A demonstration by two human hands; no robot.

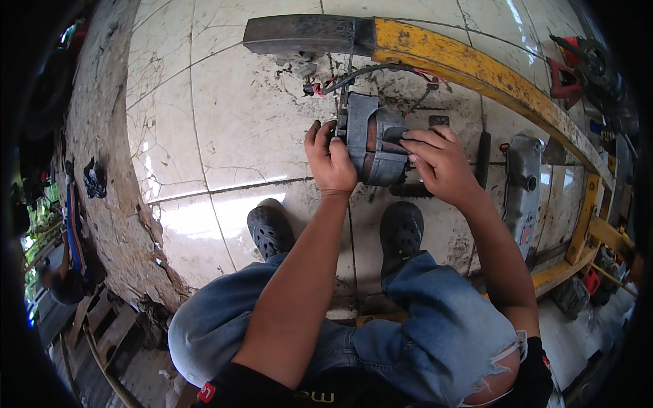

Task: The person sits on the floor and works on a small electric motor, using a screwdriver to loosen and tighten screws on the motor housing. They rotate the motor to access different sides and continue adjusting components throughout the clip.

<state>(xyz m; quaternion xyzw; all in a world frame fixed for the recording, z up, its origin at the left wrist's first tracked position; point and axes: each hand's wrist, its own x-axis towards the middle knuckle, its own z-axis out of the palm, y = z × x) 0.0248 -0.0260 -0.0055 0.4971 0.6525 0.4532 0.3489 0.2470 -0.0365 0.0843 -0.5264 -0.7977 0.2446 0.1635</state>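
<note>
A grey cylindrical motor-like unit, probably an alternator [374,115], with a copper-coloured band, is held over the tiled floor between my feet. My left hand [330,160] wraps its fingers round the left end of the unit. On the other side, my right hand [439,163] has its fingertips drawn together at the casing; whether a small piece is between them is hard to make out. Just above the unit is a black cable [367,70] with red wires. A long dark tool or bar [483,156] lies to the right of my right hand.
A yellow and dark steel beam [435,58] crosses the top. At right are a metal cover [520,190], a yellow frame [581,224] and a red stand [563,81]. My clogs [269,228] are below the unit. At far left, what looks like another person [62,279] appears beyond worn flooring.
</note>
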